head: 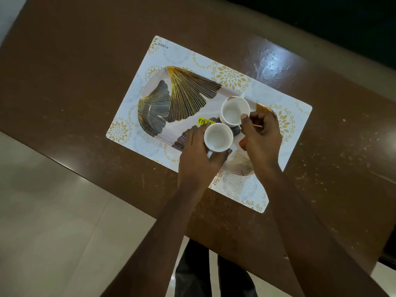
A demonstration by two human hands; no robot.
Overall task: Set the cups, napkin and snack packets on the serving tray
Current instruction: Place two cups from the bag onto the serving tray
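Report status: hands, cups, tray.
Left hand grips near cup; right hand grips far cup. Both cups side by side over one end of tray. Nothing in the way.

I stand at a glossy brown speckled table (64,82). Pale floor tiles (53,211) lie at seven o'clock, and a light glare (272,61) shines on the tabletop at one o'clock.

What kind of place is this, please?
Probably a dining area in a home: a brown table with a patterned placemat, a serving tray, a near cup and a far cup; pale floor tiles beside it.
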